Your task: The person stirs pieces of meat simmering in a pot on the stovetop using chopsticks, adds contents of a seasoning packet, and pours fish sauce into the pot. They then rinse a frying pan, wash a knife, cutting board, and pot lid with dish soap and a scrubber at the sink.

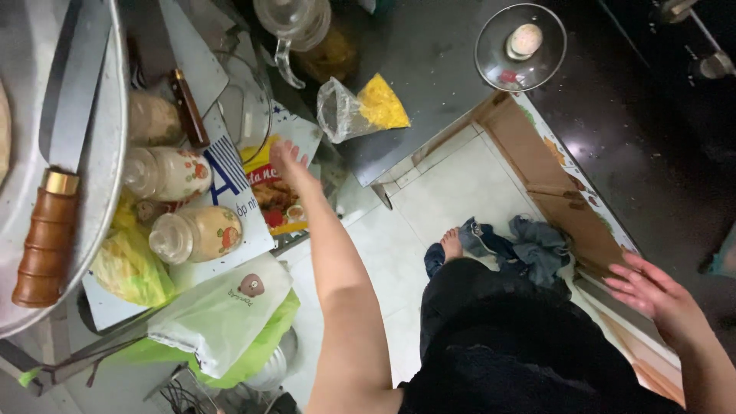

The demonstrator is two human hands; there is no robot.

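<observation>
My left hand (287,159) reaches forward with fingers apart, resting on a yellow and red food packet (274,201) that lies on a crowded shelf. Nothing is held in it. My right hand (648,287) hovers open, palm down, over the edge of a dark counter (636,153) at the right, holding nothing. A clear plastic bag of yellow powder (366,107) lies just beyond my left hand on a dark surface.
Two decorated glass jars (195,232) lie by a knife with a brown handle (47,238) on a metal tray (107,153). A glass jug (295,27), a glass lid (520,47), green and white plastic bags (222,314). Crumpled blue cloth (521,245) lies on the white tiled floor beside my bare foot.
</observation>
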